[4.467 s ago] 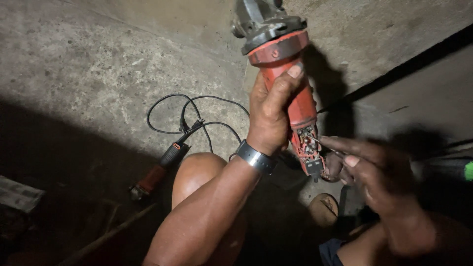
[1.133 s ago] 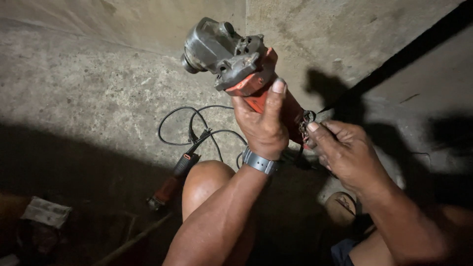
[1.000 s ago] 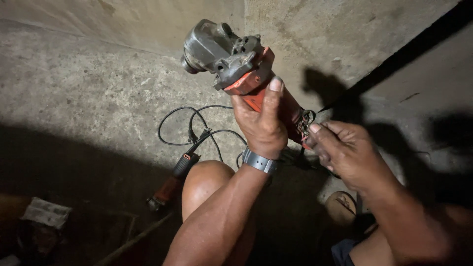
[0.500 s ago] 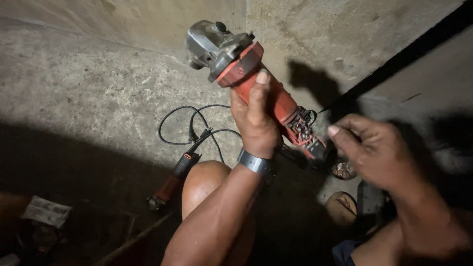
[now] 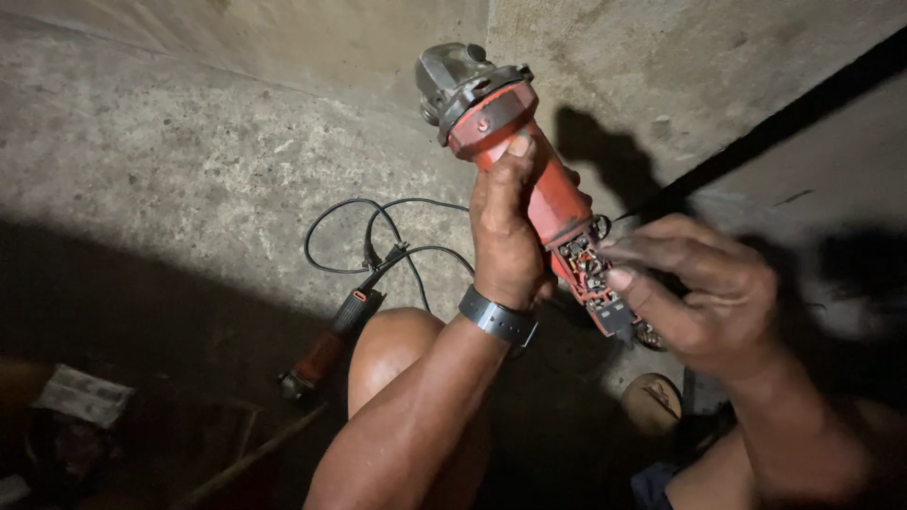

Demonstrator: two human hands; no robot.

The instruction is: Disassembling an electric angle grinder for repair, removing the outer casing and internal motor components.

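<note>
Back toward the tool comes the right hand (image 5: 704,297), which half a second ago hung apart from it with fingers spread; now its fingertips (image 5: 619,280) are pressed against the exposed wiring at the open rear end of the red angle grinder (image 5: 529,179). Whether those fingers pinch any small part cannot be told, since the contact spot is crowded and dim. The left hand (image 5: 505,231) is clenched around the grinder's red body, thumb up along the housing just below the grey metal gear head (image 5: 453,80), which points up and away from the grip toward the concrete wall (image 5: 236,57). The tool sits tilted, head high and opened tail low, the tail just beyond the heel of the left hand. A dark wristband (image 5: 498,317) circles the left wrist directly beneath the grip. Below it is the person's bare knee (image 5: 397,349). Out to the left of the grip, well apart, a black cable (image 5: 350,231) loops over the concrete floor (image 5: 142,189) and runs into a second red-and-black tool (image 5: 331,345) lying in shadow.
</note>
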